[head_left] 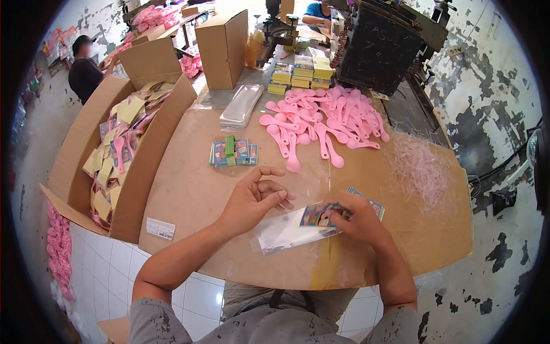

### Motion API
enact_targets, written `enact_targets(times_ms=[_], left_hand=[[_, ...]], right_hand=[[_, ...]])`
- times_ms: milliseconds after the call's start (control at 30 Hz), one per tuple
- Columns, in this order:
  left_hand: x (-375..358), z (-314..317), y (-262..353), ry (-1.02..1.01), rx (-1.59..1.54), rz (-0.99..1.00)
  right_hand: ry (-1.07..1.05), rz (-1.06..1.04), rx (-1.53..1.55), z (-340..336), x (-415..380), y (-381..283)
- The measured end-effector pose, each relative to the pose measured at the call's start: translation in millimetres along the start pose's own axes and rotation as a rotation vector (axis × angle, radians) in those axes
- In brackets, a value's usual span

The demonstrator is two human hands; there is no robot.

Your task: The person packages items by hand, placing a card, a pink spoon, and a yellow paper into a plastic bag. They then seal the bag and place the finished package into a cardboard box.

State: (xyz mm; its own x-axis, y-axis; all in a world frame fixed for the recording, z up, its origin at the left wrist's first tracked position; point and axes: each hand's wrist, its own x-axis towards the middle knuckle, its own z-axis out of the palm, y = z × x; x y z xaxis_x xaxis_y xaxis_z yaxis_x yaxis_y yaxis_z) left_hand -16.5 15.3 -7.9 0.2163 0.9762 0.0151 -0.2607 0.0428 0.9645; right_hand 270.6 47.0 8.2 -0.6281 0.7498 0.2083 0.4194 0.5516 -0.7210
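- The person's two hands were apart: the right hand (356, 217) pinched a printed card (312, 215) over the clear bags (283, 236), and the left hand (255, 198) curled loosely close by; I couldn't tell whether its fingertips gripped the clear film (309, 180) just beyond.
- Those bags, near the front edge of the surface (186, 172), looked slick enough to slide apart if a forearm nudged them.
- The card seemed stiff and the plastic thin, so I thought a corner might snag or crease a bag.
- More cards (375, 207) lay beneath the right hand, where a brushing wrist could have fanned them out.
- The pink spoons (344, 117), smooth and round-bowled, were heaped loosely; a careless reach might have started some sliding.
- The pale shreds (421, 172), fine and tangled, seemed apt to cling to plastic.
- A brown cardboard box (163, 137), flaps up, brimmed with flat, glossy packets (123, 132) that could have spilled if it was knocked.
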Motion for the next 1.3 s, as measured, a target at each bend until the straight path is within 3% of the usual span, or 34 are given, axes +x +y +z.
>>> enact_targets(times_ms=[67, 167, 267, 367, 467, 567, 667, 867, 967, 1067, 1167, 1267, 1300], left_hand=[[-1, 3, 1, -0.024, 0.028, -0.001], [-4, 7, -2, -0.052, 0.115, -0.018], [-5, 8, -8, -0.085, 0.142, -0.047], [-5, 10, -9, -0.111, 0.148, -0.069], [-6, 9, -14, -0.144, 0.16, -0.063], [-7, 11, -16, -0.161, 0.216, -0.058], [-9, 13, -18, -0.18, 0.25, -0.021], [-9, 17, -18, -0.169, 0.144, -0.112], [-9, 16, -16, -0.151, 0.184, -0.099], [-9, 17, -12, -0.132, 0.196, -0.106], [-9, 18, -10, -0.127, 0.138, -0.104], [-10, 17, -15, -0.148, 0.155, -0.054], [-11, 17, -16, -0.164, 0.193, -0.042]], right_hand=[[0.146, 0.095, 0.066, 2, -1, 7], [0.344, 0.195, 0.449, 4, 2, 2], [0.433, 0.068, 0.463, 4, 3, 9], [0.364, 0.132, 0.38, 4, -1, 4], [0.239, 0.014, 0.124, -4, 3, -8], [0.275, -0.003, 0.113, 0, 5, -15], [0.42, -0.011, 0.274, 8, 6, 0], [0.392, -0.016, 0.22, 10, 6, 2], [0.487, 0.013, 0.415, 14, 8, 0], [0.46, -0.019, 0.425, 10, 6, -2], [0.266, -0.005, 0.202, 5, 0, 4], [0.131, -0.125, 0.059, 2, 5, -8], [0.126, -0.051, 0.15, 7, 5, -9]])
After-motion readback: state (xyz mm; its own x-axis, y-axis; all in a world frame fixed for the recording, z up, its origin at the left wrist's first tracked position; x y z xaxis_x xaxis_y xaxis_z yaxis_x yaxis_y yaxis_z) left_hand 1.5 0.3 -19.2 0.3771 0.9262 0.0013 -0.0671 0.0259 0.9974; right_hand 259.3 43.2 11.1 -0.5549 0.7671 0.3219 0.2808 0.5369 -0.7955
